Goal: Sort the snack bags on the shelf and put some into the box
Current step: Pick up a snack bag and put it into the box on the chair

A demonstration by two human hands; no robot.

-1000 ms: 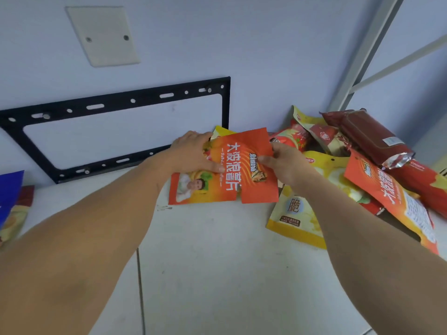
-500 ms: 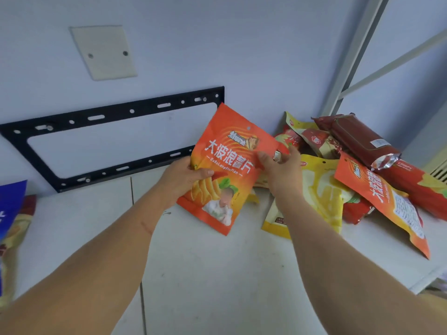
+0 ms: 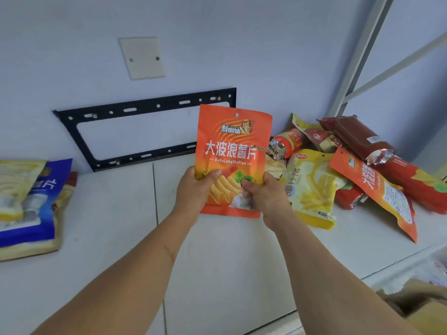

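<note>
Head cam: orange chip bag held upright over shelf.
L hand & R hand both pinch its bottom corners, thumbs in front.

Orange chip bag (white lettering); yellow bag; blue bag.

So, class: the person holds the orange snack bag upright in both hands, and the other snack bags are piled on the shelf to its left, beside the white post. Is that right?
Not quite. In the head view both hands, left hand and right hand, do hold the orange snack bag upright, but the pile of snack bags beside the white post lies on the shelf to its right, not its left.
</note>
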